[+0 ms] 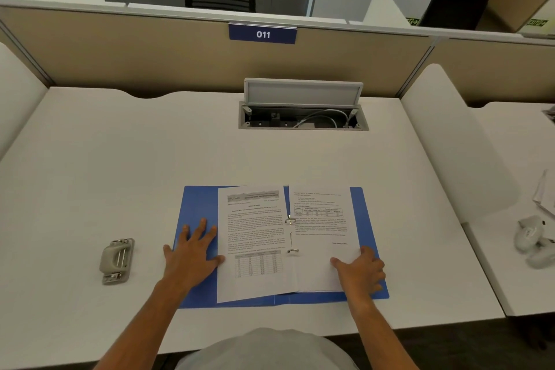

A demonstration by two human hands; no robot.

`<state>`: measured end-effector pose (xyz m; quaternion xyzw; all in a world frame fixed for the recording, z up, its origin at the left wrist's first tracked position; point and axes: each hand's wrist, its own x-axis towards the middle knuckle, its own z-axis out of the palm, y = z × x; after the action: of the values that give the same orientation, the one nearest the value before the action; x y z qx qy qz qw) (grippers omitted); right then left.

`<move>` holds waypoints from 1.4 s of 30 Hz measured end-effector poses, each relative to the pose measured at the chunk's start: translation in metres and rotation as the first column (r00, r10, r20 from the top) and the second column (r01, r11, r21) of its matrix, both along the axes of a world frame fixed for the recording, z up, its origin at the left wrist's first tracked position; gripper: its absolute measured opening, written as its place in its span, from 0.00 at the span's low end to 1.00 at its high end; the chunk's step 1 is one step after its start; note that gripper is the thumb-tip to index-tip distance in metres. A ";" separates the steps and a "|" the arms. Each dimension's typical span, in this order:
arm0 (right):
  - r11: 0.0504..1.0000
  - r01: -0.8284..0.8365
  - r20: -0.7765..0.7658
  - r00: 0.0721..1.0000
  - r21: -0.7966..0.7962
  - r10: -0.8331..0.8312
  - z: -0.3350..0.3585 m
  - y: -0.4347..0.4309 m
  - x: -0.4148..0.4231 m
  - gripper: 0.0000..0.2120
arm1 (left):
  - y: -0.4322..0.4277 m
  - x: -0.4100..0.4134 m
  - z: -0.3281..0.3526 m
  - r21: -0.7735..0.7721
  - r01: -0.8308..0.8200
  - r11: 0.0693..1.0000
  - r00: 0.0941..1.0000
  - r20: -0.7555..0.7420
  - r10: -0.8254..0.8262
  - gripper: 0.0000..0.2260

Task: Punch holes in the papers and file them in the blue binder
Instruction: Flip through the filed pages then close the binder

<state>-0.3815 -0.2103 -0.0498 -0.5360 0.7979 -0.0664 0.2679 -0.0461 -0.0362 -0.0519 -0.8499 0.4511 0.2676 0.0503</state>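
- The blue binder (pixel 196 207) lies open and flat on the near middle of the white desk (pixel 120 159), its covers spread left and right.
- Two printed papers (pixel 255 243) sit on the binder's metal rings (pixel 290 221), one sheet turned to the left cover, the other sheet (pixel 322 237) lying on the right cover; both carry text and small tables.
- The left hand (pixel 192 252) rests palm down with fingers spread wide on the left cover, its thumb touching the edge of the left sheet; it holds nothing.
- The right hand (pixel 360 270) presses flat on the lower right corner of the right sheet, fingers loosely spread, reaching onto the blue cover; it grips nothing.
- A grey hole punch (pixel 116 260) sits on the desk well to the left of the binder, untouched.
- Farther back, a cable box (pixel 303 116) set into the desk stands with its lid raised, a pale cable coiled inside.
- A beige partition behind the desk bears a blue sign (pixel 262 34) reading 011.
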 end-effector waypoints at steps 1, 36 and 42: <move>1.000 0.023 0.029 0.999 0.001 -0.023 0.000 -0.002 -0.002 0.39 | 0.000 0.000 -0.001 0.000 0.001 1.000 1.000 0.001 -0.001 0.39; 0.999 0.022 0.279 0.960 0.037 -0.031 0.010 -0.032 -0.014 0.35 | 0.002 -0.001 -0.003 -0.025 -0.016 1.000 1.000 -0.024 0.016 0.45; 0.999 -0.041 0.150 0.988 -0.013 0.042 0.006 -0.031 -0.005 0.35 | 0.001 0.000 -0.002 -0.003 -0.001 1.000 1.000 -0.017 0.001 0.46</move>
<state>-0.3870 -0.2410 -0.0438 -0.5474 0.7637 -0.1050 0.3257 -0.0462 -0.0349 -0.0540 -0.8480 0.4513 0.2742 0.0452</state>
